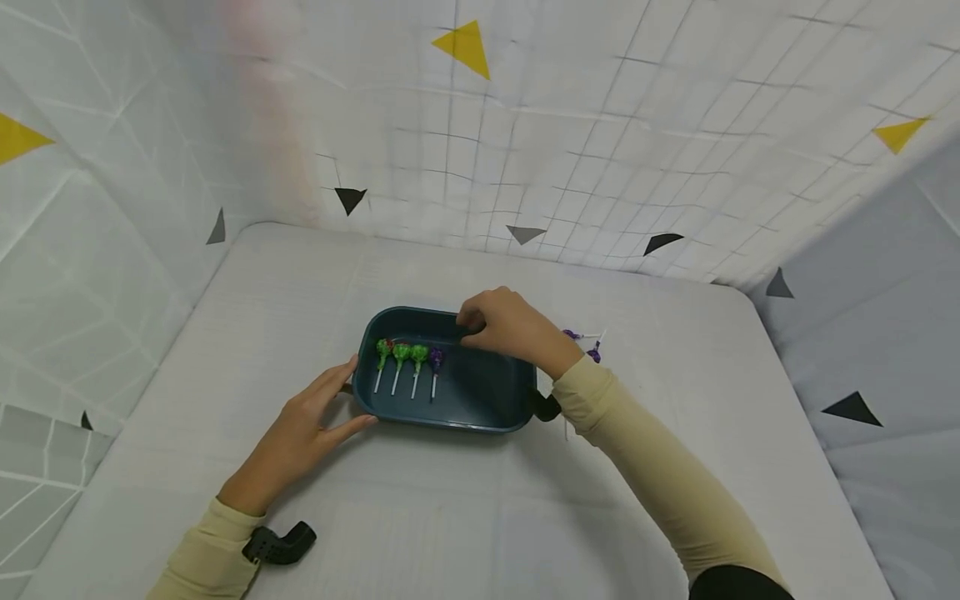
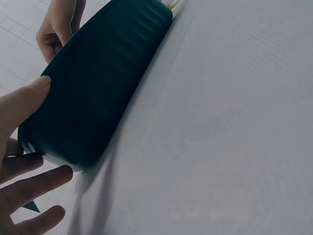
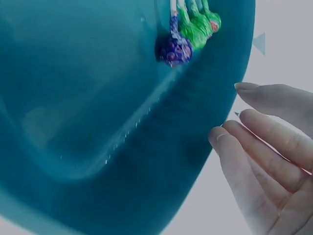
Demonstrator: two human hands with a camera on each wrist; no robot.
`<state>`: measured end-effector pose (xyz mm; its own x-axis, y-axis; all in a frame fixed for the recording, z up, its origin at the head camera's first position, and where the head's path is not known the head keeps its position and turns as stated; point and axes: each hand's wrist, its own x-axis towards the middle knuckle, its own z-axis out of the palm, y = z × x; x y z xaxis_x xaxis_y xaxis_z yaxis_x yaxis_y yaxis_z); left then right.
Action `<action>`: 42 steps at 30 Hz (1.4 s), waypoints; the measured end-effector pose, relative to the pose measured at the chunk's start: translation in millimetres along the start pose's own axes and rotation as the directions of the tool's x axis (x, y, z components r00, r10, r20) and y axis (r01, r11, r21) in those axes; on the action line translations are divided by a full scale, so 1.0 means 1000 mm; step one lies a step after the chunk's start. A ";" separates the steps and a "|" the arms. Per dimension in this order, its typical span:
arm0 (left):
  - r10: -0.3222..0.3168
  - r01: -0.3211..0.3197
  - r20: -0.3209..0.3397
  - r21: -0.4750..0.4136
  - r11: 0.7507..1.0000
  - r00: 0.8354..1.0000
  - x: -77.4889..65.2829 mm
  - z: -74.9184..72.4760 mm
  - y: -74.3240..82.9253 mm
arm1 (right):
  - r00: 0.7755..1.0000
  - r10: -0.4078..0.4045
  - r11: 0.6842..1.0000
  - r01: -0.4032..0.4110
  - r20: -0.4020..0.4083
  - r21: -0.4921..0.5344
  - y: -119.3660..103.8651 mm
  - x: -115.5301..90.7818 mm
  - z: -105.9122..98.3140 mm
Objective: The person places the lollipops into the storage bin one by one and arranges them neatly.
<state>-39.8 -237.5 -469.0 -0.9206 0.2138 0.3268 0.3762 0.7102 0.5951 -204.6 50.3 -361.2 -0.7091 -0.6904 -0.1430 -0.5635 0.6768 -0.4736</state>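
Observation:
A dark teal tray [image 1: 480, 392] sits on the white table. Inside, near its left end, three green lollipops [image 1: 401, 353] and a purple lollipop [image 1: 436, 360] lie in a row, sticks toward the near side. My left hand [image 1: 303, 429] touches the tray's left end, thumb at the near corner and fingers spread along the side. Over the far rim is my right hand [image 1: 506, 329], its thumb and fingers apart with nothing between them. In the right wrist view, the fingertips [image 3: 222, 139] are right at the rim.
More purple lollipops [image 1: 594, 353] lie on the table right of the tray, partly hidden by the right forearm. A black wrist device [image 1: 279, 543] is strapped to the left sleeve. White fabric walls [image 1: 420, 108] with black, grey and yellow triangles surround the table.

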 end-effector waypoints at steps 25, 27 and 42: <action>-0.002 0.002 0.000 0.007 1.000 1.000 0.000 0.001 0.000 | 0.987 0.135 0.990 -0.131 -0.092 0.041 0.036 -0.052 -0.026; -0.002 0.002 0.000 0.005 1.000 1.000 0.000 0.001 0.000 | 0.984 0.147 0.989 -0.144 -0.098 0.039 0.041 -0.057 -0.025; 0.007 -0.007 -0.004 0.002 1.000 1.000 -0.001 0.003 -0.003 | 0.968 0.229 0.973 -0.226 -0.107 0.040 0.085 -0.094 -0.014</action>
<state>-40.3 -238.2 -473.3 -0.9174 0.2167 0.3338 0.3828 0.7099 0.5912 -191.5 176.4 -375.9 -0.8605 -0.4856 -0.1538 -0.3713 0.8047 -0.4632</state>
